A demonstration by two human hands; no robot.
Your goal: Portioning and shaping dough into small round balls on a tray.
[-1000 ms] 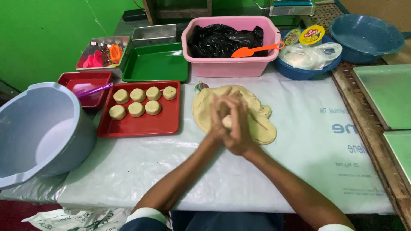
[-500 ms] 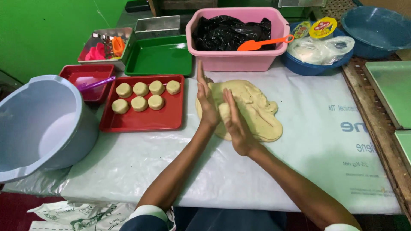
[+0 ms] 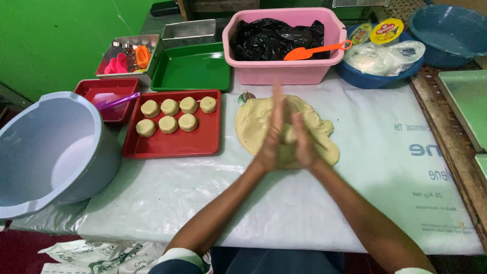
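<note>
My left hand (image 3: pixel 271 133) and my right hand (image 3: pixel 305 143) are pressed palm to palm above the table, blurred by motion. A small piece of pale dough (image 3: pixel 289 135) shows between the palms. Under them a flattened sheet of the same dough (image 3: pixel 252 127) lies on the white plastic table cover (image 3: pixel 380 167). To the left a red tray (image 3: pixel 172 144) holds several round dough pieces (image 3: pixel 169 123) in two rows. A small metal cutter (image 3: pixel 246 96) stands at the far edge of the dough sheet.
A large grey bowl (image 3: pixel 50 147) sits at the left edge. Behind are a small red tray with a purple spoon (image 3: pixel 116 101), a green tray (image 3: pixel 190 68), a pink tub with a black bag and orange scoop (image 3: pixel 309 50), and blue basins (image 3: pixel 446 30). Green trays (image 3: pixel 466 106) lie right.
My palms have slid against each other: the left hand was forward and the right hand back half a second ago, and now they are almost level. The view has shifted slightly.
</note>
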